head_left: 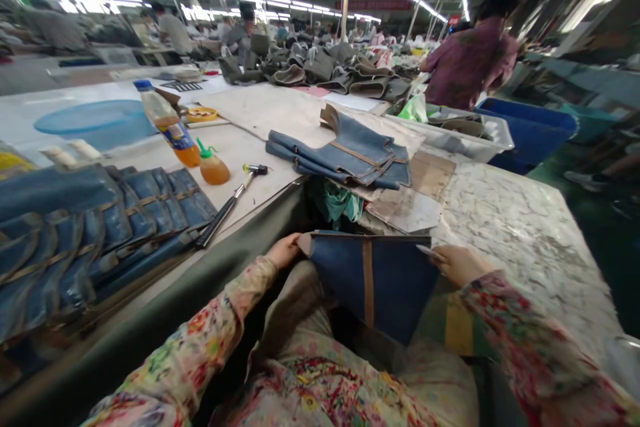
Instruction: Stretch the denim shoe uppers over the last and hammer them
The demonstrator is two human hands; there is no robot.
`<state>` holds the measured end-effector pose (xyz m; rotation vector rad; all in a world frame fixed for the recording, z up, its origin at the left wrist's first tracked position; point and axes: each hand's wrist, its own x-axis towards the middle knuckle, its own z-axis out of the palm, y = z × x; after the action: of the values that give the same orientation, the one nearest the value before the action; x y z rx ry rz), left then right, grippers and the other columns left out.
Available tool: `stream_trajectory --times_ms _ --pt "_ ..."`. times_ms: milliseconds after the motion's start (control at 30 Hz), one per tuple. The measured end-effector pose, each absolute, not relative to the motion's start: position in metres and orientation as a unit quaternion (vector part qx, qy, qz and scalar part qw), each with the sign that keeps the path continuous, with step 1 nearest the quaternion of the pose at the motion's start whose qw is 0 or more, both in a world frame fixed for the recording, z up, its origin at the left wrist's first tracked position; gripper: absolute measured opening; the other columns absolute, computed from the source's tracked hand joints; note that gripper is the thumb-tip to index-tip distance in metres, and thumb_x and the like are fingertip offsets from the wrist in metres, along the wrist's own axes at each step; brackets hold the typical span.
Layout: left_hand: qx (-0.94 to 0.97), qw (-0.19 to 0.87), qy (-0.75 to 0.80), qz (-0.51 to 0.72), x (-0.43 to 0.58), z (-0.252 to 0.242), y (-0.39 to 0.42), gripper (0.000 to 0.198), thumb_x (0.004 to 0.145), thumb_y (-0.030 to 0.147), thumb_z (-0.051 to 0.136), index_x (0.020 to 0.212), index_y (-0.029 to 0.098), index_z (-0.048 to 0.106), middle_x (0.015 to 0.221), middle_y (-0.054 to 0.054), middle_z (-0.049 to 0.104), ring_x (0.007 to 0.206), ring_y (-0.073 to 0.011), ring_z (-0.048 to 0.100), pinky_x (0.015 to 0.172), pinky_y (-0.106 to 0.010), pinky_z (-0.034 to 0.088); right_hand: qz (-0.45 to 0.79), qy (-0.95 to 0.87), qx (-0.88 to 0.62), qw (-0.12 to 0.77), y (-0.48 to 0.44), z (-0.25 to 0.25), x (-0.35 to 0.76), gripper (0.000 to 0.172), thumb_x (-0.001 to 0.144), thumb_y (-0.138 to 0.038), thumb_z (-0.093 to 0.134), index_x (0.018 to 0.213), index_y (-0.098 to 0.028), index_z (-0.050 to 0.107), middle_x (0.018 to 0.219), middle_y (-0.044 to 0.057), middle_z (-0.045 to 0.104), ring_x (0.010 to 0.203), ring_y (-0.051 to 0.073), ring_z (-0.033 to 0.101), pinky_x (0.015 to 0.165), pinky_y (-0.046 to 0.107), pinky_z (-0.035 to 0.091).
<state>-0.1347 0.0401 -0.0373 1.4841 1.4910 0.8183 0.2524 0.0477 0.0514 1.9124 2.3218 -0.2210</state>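
Between my hands, above my lap, hangs a blue leather-like panel [340, 273] with a brown strip down its middle. My left hand [285, 250] is closed on its upper left corner. Near the upper right corner, my right hand [459, 264] is closed, with a small pale, thin piece between its fingers; whether it also grips the panel is unclear. On the table corner just ahead lies a stack of similar blue panels [350, 150] with brown strips. More such blue pieces [100, 220] lie in overlapping rows at the left.
A hammer [233, 203], a small glue bottle [215, 165] with a green tip and a tilted plastic bottle [167, 123] are on the table at left. Behind them are a blue round sheet [95, 117] and a yellow tape roll [201, 114]. Grey bins and a person [470, 57] are at right.
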Motion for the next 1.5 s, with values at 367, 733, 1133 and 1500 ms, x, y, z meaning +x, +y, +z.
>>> stream_trajectory --times_ms 367,733,1133,1500 --pt "0.832 0.147 0.434 0.313 -0.034 0.029 0.023 0.029 0.084 0.019 0.043 0.112 0.017 0.052 0.112 -0.007 0.058 0.107 -0.0173 0.051 0.096 -0.034 0.041 -0.053 0.756 0.598 -0.259 -0.044 -0.027 0.254 0.033 0.087 -0.032 0.036 0.109 -0.017 0.056 0.120 0.010 0.054 0.104 0.019 0.057 0.086 0.029 0.050" --pt "0.899 0.041 0.386 0.205 0.038 -0.002 0.003 0.041 0.088 0.018 0.036 0.129 0.018 0.040 0.131 -0.005 0.046 0.121 -0.0165 0.039 0.104 -0.037 0.027 -0.041 0.736 0.622 -0.265 -0.074 -0.054 0.247 0.049 0.084 -0.019 0.037 0.133 -0.019 0.037 0.132 0.011 0.043 0.109 0.021 0.053 0.082 0.030 0.052" --pt "0.907 -0.027 0.373 0.194 0.031 -0.004 -0.004 0.035 0.089 0.019 0.037 0.121 0.019 0.049 0.125 -0.005 0.050 0.117 -0.0174 0.041 0.105 -0.036 0.023 -0.062 0.711 0.637 -0.291 -0.076 -0.050 0.238 0.044 0.087 -0.024 0.035 0.130 -0.017 0.041 0.125 0.012 0.050 0.108 0.021 0.054 0.085 0.031 0.051" --pt "0.917 -0.026 0.378 0.126 0.069 -0.002 -0.002 0.034 0.088 0.017 0.036 0.120 0.011 0.046 0.113 -0.009 0.053 0.107 -0.0193 0.045 0.092 -0.033 0.035 -0.093 0.701 0.654 -0.269 -0.080 -0.041 0.238 0.044 0.089 -0.030 0.035 0.131 -0.021 0.040 0.107 0.008 0.059 0.086 0.018 0.063 0.070 0.026 0.053"
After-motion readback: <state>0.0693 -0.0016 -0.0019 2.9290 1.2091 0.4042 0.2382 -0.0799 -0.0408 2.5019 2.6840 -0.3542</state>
